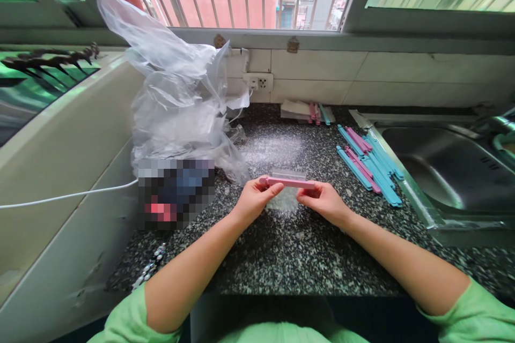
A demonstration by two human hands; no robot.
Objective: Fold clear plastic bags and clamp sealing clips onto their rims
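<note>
The speckled worktop (257,268) runs between a pale side wall (100,193) on the left and the sink (438,171) on the right, its near edge close to the person. Room for moving lies between the crumpled plastic bags (177,96) and the loose blue and pink clips (380,171) beside the sink. Something whitish shows through the bags, too unclear to name. Both hands are narrow: the left hand (257,199) pinches one end of a pink clip (289,183), the right hand (324,202) the other, above the worktop with clear plastic (288,174) behind it.
</note>
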